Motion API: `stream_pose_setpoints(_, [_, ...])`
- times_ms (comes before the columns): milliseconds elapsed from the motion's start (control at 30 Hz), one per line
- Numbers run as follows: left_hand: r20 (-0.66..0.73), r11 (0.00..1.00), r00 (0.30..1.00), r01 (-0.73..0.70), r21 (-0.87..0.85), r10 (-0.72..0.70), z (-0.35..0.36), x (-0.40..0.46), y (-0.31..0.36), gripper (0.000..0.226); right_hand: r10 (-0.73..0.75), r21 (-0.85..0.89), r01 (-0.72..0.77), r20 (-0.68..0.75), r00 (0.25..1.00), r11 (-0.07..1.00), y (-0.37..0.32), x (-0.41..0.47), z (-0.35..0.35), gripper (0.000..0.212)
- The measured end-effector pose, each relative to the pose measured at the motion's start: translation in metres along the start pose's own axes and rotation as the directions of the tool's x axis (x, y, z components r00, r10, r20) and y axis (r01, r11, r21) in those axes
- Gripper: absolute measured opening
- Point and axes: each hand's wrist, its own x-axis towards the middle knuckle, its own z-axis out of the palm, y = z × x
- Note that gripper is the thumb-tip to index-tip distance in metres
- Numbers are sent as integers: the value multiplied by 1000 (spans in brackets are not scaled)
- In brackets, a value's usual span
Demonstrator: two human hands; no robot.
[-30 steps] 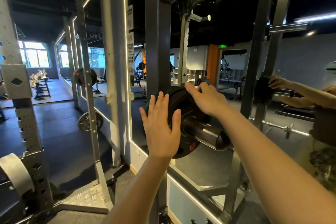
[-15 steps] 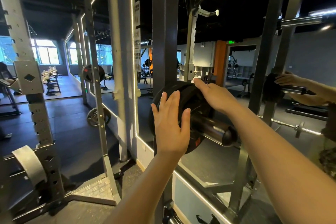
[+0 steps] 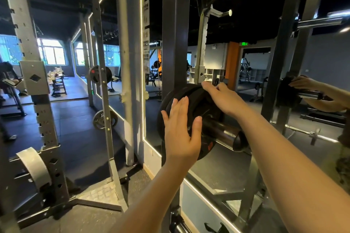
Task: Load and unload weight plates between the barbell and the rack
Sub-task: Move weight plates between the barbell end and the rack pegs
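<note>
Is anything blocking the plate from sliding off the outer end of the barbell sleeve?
Nothing visible: the sleeve outboard of the black plate shows no collar. Both the left hand and the right hand are on the plate.

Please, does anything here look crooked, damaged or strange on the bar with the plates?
Nothing stands out. The black weight plates sit square on the barbell sleeve, with no collar visible outside them. The left hand lies flat on the outer face; the right hand rests over the top rim.

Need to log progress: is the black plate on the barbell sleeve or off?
On. The black plate sits around the barbell sleeve, whose end sticks out past it.
</note>
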Motion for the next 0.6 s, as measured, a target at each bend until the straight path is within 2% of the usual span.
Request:
stream_pose_setpoints(133, [21,995,999,-33,91,31,-4,6,-5,54,15,-20,-16,-53,998,1000,5,-7,-2,96])
stream_pose_setpoints(267, [55,992,998,-35,122,29,-6,10,-8,56,19,-53,-25,-110,994,998,7,-12,0,96])
stream_pose_setpoints(433, [7,1000,1000,-19,3,19,-2,4,-7,50,26,-30,-28,-82,996,999,11,-3,-2,98])
stream_pose_setpoints(600, [-18,997,1000,5,-83,-6,0,-9,-2,49,-24,48,27,-71,997,998,2,-2,7,85])
